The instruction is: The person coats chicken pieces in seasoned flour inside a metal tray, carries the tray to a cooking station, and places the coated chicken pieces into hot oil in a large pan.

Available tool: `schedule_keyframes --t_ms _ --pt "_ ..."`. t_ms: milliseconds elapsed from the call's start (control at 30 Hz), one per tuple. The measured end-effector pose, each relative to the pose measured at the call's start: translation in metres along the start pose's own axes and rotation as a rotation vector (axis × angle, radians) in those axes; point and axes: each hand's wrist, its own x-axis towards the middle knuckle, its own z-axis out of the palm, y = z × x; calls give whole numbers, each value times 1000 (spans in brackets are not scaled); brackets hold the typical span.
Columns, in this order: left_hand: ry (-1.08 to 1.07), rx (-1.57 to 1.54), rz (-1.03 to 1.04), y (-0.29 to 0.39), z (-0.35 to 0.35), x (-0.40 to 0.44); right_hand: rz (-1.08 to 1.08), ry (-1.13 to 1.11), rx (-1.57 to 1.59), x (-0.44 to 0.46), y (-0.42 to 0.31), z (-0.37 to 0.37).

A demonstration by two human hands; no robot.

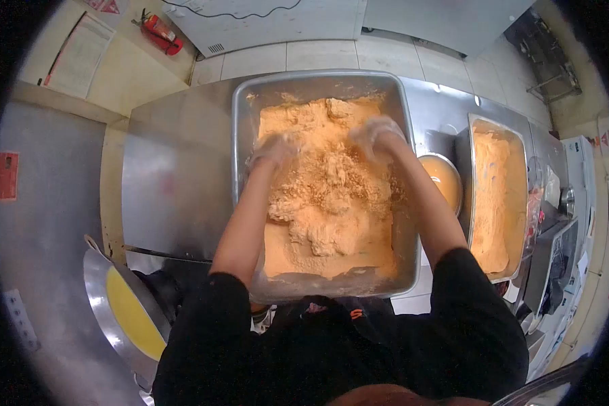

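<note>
A large grey rectangular tub stands on the steel table, holding orange-tinted flour and several coated lumps. Both hands wear clear gloves and are smeared by motion. My left hand is over the flour near the tub's left wall. At the upper right inside the tub is my right hand, above the flour. Loose crumbs lie between the two hands. Whether either hand holds anything cannot be made out, as the fingers are blurred.
Right of the tub are a round bowl of orange liquid and a deep metal pan of orange flour. A metal bowl with yellow liquid is at the lower left. A fire extinguisher hangs on the wall.
</note>
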Motion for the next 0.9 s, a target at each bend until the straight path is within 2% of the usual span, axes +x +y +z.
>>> schedule_keyframes --t_ms 33,67,100,133,167,200,233,267,300,333,400,433,467,500,533,600,633,667,733,767,833,867,900 --pt "252 -21 -40 28 -18 -18 105 283 289 32 11 15" --pt "332 -15 48 21 0 11 105 280 290 56 9 35" --pt "371 -17 89 22 11 27 51 570 325 82 3 58" --pt "409 -17 130 23 21 44 25 714 346 100 5 70" --pt "349 242 175 37 23 46 -5 857 359 119 6 83" --pt "286 499 220 43 23 47 -68 596 222 133 9 84" --pt "281 497 220 41 20 44 -128 332 84 144 16 87" --pt "101 264 189 33 22 37 -127 318 86 129 16 89" --pt "-64 36 161 29 17 33 -165 162 65 101 15 77" --pt "-61 38 162 30 6 22 -203 7 45 75 13 66" --pt "-287 -54 115 31 -3 -9 -286 80 106 40 22 55" --pt "-292 -61 113 25 4 -23 -371 152 163 28 25 59" --pt "-103 -68 61 19 13 -40 -371 145 161 24 26 77" --pt "92 -68 12 15 21 -57 -187 178 86 25 27 102" --pt "93 -352 -153 13 45 -73 0 209 14 22 25 125" --pt "-21 -558 -351 4 94 -78 -143 70 -266 1 10 162" --pt "-138 -476 -378 -3 114 -69 -145 75 -267 -12 -5 158" --pt "-132 -475 -375 -10 145 -52 -10 17 29 -29 -27 144" --pt "-44 -1340 -365 -20 194 -23 -8 213 687 15 -6 213" --pt "-46 -1340 -360 -11 174 -37 -53 314 989 37 4 247" --pt "-197 -1287 -406 13 114 -89 38 234 329 1 -1 231" --pt "-208 -1286 -409 5 113 -100 78 183 -2 -21 -5 218" --pt "-140 -1089 -416 -7 113 -113 110 132 -337 -37 -8 206"
